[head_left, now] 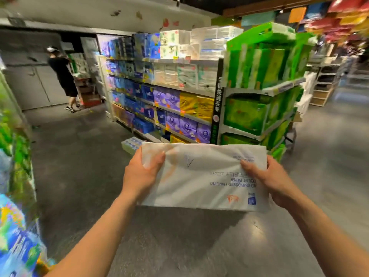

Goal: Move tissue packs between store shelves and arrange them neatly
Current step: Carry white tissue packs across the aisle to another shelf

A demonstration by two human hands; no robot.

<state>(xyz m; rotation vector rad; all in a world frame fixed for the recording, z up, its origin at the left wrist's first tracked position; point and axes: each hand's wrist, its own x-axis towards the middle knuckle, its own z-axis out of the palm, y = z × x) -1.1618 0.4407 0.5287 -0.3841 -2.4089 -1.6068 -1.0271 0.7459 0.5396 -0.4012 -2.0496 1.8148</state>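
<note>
Tissue pack [203, 176], white with upside-down print, sits at centre frame, held in the air over the grey floor [159, 236]. Left hand [139, 172] grips its left end, right hand [267, 178] its right end, thumbs curled on top. Stocked shelves [169, 92] stand behind, upper centre

Grey floor [83, 156], white back wall [79, 11]

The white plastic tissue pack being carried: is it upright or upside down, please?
Upside down: the white plastic tissue pack shows its blue lettering inverted.
</note>
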